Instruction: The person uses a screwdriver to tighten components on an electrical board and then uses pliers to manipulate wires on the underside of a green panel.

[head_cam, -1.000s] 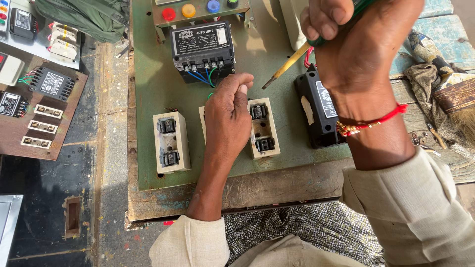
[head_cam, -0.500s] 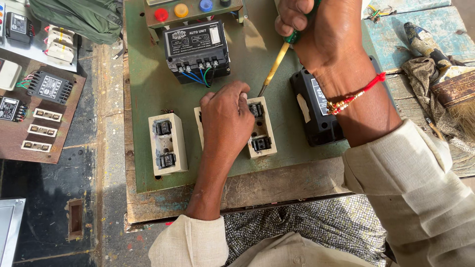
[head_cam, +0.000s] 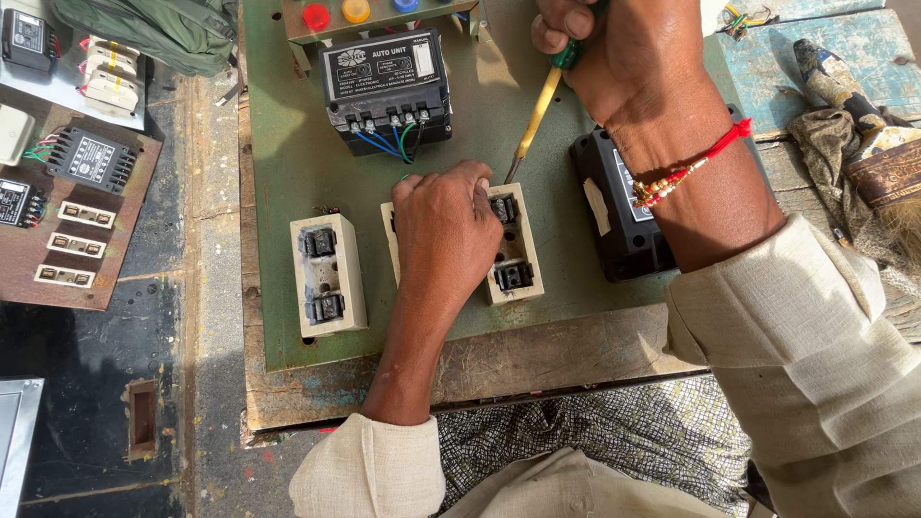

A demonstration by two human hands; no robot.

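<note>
A green panel board [head_cam: 288, 192] carries cream fuse holders and black units. My left hand [head_cam: 446, 230] rests closed on the middle cream fuse holder and hides most of it; the right fuse holder [head_cam: 513, 249] shows beside it. My right hand [head_cam: 624, 58] grips a yellow-shafted screwdriver [head_cam: 533, 120] with a green handle. Its tip points down at the top terminal of the right fuse holder, next to my left fingers. A black unit [head_cam: 384, 82] with blue and green wires stands above my left hand.
Another cream fuse holder [head_cam: 326, 273] sits left on the board. A black box [head_cam: 614, 211] lies under my right wrist. Coloured push buttons [head_cam: 355, 11] top the board. Electrical parts on a brown board [head_cam: 67, 230] lie left; rags and a brush [head_cam: 863, 144] lie right.
My right hand has come down and toward the board, bringing the screwdriver tip from mid-air to the fuse holder's top terminal. My left hand has stayed on the middle fuse holder.
</note>
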